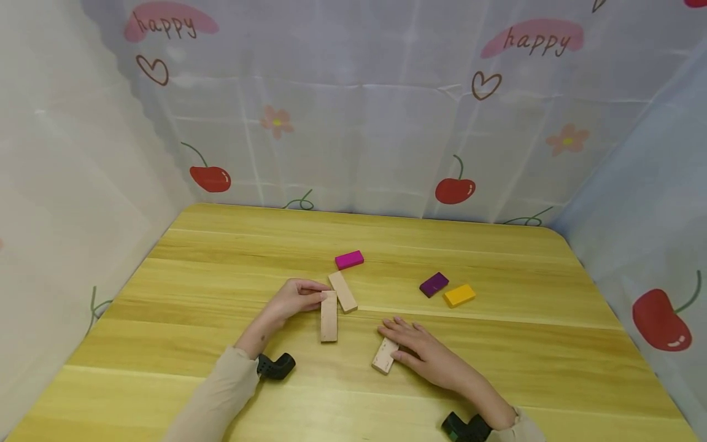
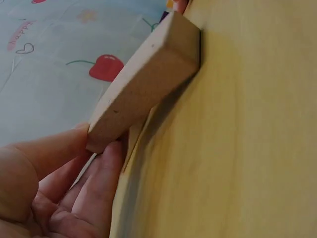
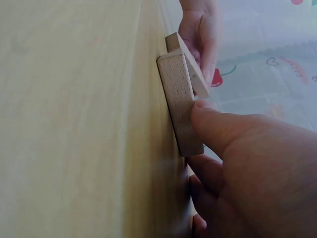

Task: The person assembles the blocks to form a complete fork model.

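Note:
My left hand (image 1: 293, 299) pinches the far end of a plain wooden block (image 1: 329, 316) between thumb and fingers. In the left wrist view that block (image 2: 138, 74) slants, its gripped end raised above the tabletop and its other end low, close to the wood. Just beyond it lies a second plain block (image 1: 343, 293), partly overlapped in the head view. Nearer the front, my right hand (image 1: 428, 353) holds a third, speckled wooden block (image 1: 383, 357) by its far end. The right wrist view shows the thumb against this block (image 3: 178, 104), the fingers curled past its end.
A magenta block (image 1: 350, 260) lies behind the plain ones. Off to the right are a purple block (image 1: 434, 284) and a yellow block (image 1: 459, 296), close together. The wooden table (image 1: 248, 245) meets a printed curtain (image 1: 364, 141) at its back edge.

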`<state>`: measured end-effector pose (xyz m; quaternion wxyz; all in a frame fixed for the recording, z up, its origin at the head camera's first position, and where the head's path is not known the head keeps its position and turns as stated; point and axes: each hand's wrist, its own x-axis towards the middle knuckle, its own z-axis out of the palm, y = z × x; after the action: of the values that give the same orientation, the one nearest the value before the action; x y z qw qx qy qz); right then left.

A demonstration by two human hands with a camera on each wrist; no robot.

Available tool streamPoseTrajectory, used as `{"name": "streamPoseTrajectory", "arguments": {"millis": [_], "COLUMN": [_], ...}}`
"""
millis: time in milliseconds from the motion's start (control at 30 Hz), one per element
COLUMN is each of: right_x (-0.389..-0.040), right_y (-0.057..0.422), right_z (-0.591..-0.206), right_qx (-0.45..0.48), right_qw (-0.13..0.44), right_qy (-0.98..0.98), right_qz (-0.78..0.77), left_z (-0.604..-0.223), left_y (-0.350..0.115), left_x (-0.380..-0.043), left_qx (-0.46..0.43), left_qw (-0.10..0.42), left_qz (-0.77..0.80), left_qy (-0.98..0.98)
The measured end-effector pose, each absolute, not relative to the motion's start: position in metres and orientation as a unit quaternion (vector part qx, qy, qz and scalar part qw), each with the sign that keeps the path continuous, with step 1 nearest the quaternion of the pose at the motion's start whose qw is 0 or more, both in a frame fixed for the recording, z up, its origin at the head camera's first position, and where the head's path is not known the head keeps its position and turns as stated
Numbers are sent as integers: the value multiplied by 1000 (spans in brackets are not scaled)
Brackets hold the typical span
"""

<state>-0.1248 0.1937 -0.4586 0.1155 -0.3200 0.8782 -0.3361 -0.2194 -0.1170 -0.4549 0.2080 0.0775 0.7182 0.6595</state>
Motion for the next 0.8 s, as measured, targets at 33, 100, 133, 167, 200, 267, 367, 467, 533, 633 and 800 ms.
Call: {"name": "streamPoseTrajectory", "arguments": {"millis": [33,100,133,167,200,267,367,467,533,633,800], "right_x": [-125,-125,-125,-125,-125,-125,-125,-125,-125,-125,-125], "right_y": [194,194,194,194,194,194,194,194,194,193,193], "right_z": [-459,-459,-459,-459,-460,-460,-460,-460,-461,-461,-460], "right_qx": [-321,-323,-323,-323,-323,-322,-321,-320,-320,-320,-317], "right_qw": [115,115,115,114,114,115,114,114,113,111,110], "right_qy": [878,877,878,878,878,878,879,879,880,880,882], "right_qz": [-336,-336,-335,-334,-334,-334,-335,-335,-334,-331,-331], "left_z": [-456,-458,-458,-458,-458,-457,-454,-452,-451,-450,-452], "left_y": [-118,-119,-120,-121,-122,-122,-121,-118,-117,-117,-118], "left_x": [-221,-223,-224,-225,-226,-226,-225,-222,-220,-217,-210], "left_qx": [84,94,101,107,113,118,128,129,126,121,137], "left_qw": [212,218,221,221,221,213,187,160,157,160,159], "left_qz": [653,639,633,626,620,605,573,543,540,549,566], "left_qy": [722,731,736,740,744,758,788,814,817,811,797]}}
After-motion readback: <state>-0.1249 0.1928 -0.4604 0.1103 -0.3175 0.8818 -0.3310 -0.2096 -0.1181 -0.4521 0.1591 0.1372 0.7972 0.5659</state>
